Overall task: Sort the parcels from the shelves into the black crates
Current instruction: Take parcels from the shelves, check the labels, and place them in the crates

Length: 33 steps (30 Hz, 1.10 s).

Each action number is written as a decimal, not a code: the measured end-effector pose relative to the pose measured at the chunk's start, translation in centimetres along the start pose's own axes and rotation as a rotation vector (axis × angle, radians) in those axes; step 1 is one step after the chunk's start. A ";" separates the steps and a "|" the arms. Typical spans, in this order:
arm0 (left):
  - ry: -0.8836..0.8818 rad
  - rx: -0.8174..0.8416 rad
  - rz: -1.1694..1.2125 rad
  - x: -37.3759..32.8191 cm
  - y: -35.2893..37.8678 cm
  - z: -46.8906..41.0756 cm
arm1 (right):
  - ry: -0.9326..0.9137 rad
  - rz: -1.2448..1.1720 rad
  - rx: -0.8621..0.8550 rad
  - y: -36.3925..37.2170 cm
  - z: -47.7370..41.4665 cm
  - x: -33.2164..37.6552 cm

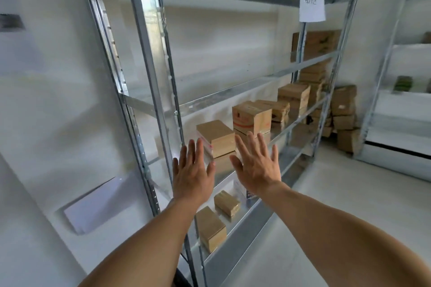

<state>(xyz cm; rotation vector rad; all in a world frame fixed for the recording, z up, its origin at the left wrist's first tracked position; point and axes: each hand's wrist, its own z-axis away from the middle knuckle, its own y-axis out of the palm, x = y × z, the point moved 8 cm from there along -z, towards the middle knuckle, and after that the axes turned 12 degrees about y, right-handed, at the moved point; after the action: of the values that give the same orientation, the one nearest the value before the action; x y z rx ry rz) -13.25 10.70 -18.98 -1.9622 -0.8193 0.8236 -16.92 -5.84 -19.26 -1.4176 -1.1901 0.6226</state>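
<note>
Bare forearms fill lower frame. Left hand (190,177), right hand (256,165) spread flat, empty, mid-frame before small parcel (217,135) on rack (149,53). I advise palms on opposite sides, even squeeze, lift clear of taller box (251,114). Crates unseen.

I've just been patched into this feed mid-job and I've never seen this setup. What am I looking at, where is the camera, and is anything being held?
There is no machine here. These are a person's two bare arms, filmed by one wide-angle camera worn on their head, looking forward and down. The left hand and right hand are both open with fingers spread, held out toward a small brown parcel on the metal rack. Neither hand holds anything. A taped carton stands behind that parcel, and two more parcels lie on the shelf below. No black crate is in view.
</note>
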 end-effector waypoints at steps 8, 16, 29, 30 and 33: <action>-0.072 0.017 -0.024 -4.5 6.9 -10.3 | -0.037 0.025 -0.006 -0.4 -10.3 -8.1; -0.391 0.022 0.094 -3.9 12.6 -16.3 | -0.014 -0.144 0.142 1.3 -19.1 -12.3; -0.923 -0.063 0.674 8.1 24.3 -25.7 | 0.179 -0.498 0.519 14.8 -34.9 -7.7; -0.951 -0.117 0.752 9.0 24.9 -26.6 | 0.206 -0.546 0.547 14.9 -35.9 -7.2; -1.003 -0.154 0.879 11.0 26.6 -28.8 | 0.315 -0.688 0.641 16.1 -39.0 -6.5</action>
<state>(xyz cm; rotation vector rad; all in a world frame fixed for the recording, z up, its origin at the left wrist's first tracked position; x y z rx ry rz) 21.95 -4.94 -32.10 -1.9737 -0.4901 2.4315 20.26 -25.32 -26.94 -0.4859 -1.0071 0.2361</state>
